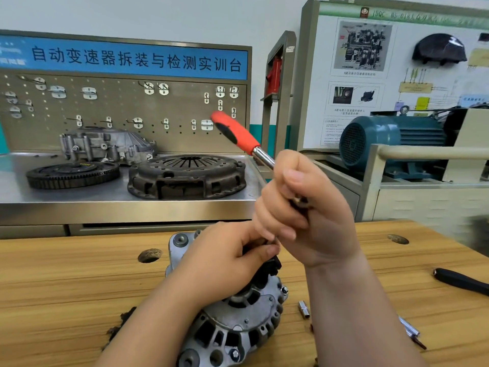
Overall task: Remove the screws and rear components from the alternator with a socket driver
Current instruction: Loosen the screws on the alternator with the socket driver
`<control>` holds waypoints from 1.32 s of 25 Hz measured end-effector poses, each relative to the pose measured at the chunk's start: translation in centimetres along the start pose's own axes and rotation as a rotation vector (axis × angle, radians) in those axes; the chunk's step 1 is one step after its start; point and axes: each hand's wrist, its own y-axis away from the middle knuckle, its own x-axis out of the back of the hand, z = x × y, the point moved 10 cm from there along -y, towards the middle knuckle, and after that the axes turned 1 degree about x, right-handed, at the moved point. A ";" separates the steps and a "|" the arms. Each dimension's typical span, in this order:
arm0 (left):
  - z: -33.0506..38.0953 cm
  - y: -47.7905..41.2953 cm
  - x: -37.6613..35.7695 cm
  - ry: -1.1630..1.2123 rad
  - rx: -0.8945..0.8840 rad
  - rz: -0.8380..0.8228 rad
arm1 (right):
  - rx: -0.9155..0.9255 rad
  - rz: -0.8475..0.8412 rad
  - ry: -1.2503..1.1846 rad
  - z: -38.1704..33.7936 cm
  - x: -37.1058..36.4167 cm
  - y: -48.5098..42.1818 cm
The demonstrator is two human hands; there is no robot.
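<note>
At the bottom centre of the frame we see the grey cast-metal alternator (232,321) lying on the light wooden surface (66,287), its slotted housing turned up toward us. Our left hand (232,258) lies over its upper end with the fingers curled around it. Thumb and forefinger are pinched together just beside a black plastic part (274,266) on the alternator's top, though we cannot tell exactly what the fingertips pinch. Just above it, at mid-frame, our right hand (304,215) is closed around the chrome shaft of the red-handled socket driver (235,133). The driver slants up toward the upper left, and its lower end is hidden between our two hands. To the right of the alternator, a small chrome socket (303,309) stands on the wood. Further toward the lower right lie some slim chrome bits (408,329), and at the right edge a black tool handle (463,282). Behind the wood, in the left half of the frame, a steel bench (127,207) carries a dark round clutch pressure plate (185,176), a toothed black flywheel ring (71,174) and a silver cast housing (105,147). These sit below a beige pegboard (127,109) with metal hooks. At the right, a teal electric motor (383,144) sits on a cream frame.
</note>
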 end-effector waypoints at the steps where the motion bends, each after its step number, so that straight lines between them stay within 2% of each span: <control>1: 0.2 0.0 0.0 -0.010 -0.010 0.002 | 0.008 -0.005 0.000 0.0 0.0 0.0; 3: 0.1 -0.2 0.1 -0.010 -0.008 0.020 | 0.077 0.223 0.228 -0.2 2.0 0.2; 5: -0.2 -0.5 -0.2 -0.030 0.011 0.012 | 0.237 0.560 0.637 -2.2 3.7 1.6; 6: -0.2 -0.6 -0.2 -0.038 0.008 0.013 | 0.293 0.672 0.752 -3.0 3.9 2.2; 7: -0.2 -0.6 -0.2 -0.035 0.007 0.017 | 0.290 0.693 0.754 -3.0 4.1 2.3; 8: -0.3 -0.5 -0.1 -0.020 0.005 0.027 | 0.237 0.619 0.655 -2.4 4.2 1.9; 11: 0.2 -0.1 0.2 -0.005 -0.024 0.032 | 0.008 0.130 0.144 -0.1 1.1 0.0; 12: 0.3 -0.1 0.1 -0.024 -0.031 0.017 | -0.024 0.033 0.057 0.0 0.1 0.0; 13: 0.5 0.0 0.1 -0.042 -0.036 0.008 | -0.021 0.021 0.054 0.0 -0.1 0.0; 15: 0.4 -0.2 0.2 -0.056 -0.029 0.008 | 0.060 0.240 0.272 -0.1 1.4 0.1; 17: 0.4 -0.3 0.2 -0.046 -0.013 0.025 | 0.243 0.578 0.640 -2.0 3.0 1.7; 18: 0.4 -0.3 0.2 -0.036 -0.011 0.035 | 0.317 0.701 0.755 -2.8 3.2 2.6; 19: 0.3 -0.3 0.2 -0.035 -0.007 0.038 | 0.340 0.752 0.775 -3.0 3.3 2.9; 20: 0.2 -0.4 0.1 -0.041 -0.001 0.033 | 0.316 0.725 0.705 -2.7 3.6 2.7; 21: 0.1 -0.4 0.1 -0.044 0.004 0.028 | 0.257 0.624 0.578 -2.0 3.5 2.0; 24: 0.1 -0.1 0.0 -0.012 -0.015 0.006 | 0.025 0.123 0.159 0.1 0.7 0.0; 25: 0.3 -0.1 0.0 -0.025 -0.021 -0.004 | -0.011 -0.009 0.066 0.1 -0.4 0.0; 26: 0.4 -0.1 -0.1 -0.043 -0.025 -0.012 | -0.015 -0.063 0.022 0.0 -0.7 0.1; 27: 0.4 -0.1 -0.1 -0.059 -0.028 -0.007 | -0.002 -0.021 0.038 -0.1 -0.2 0.1; 28: 0.4 -0.2 0.0 -0.066 -0.025 0.006 | 0.027 0.112 0.129 -0.2 1.0 0.1; 31: 0.1 -0.5 -0.1 -0.096 0.015 0.014 | 0.262 0.612 0.645 -2.6 3.7 1.9; 32: 0.1 -0.5 -0.1 -0.095 0.017 0.016 | 0.306 0.687 0.717 -3.1 3.7 2.3; 33: 0.1 -0.5 -0.1 -0.080 0.019 0.021 | 0.295 0.671 0.691 -2.9 3.7 2.2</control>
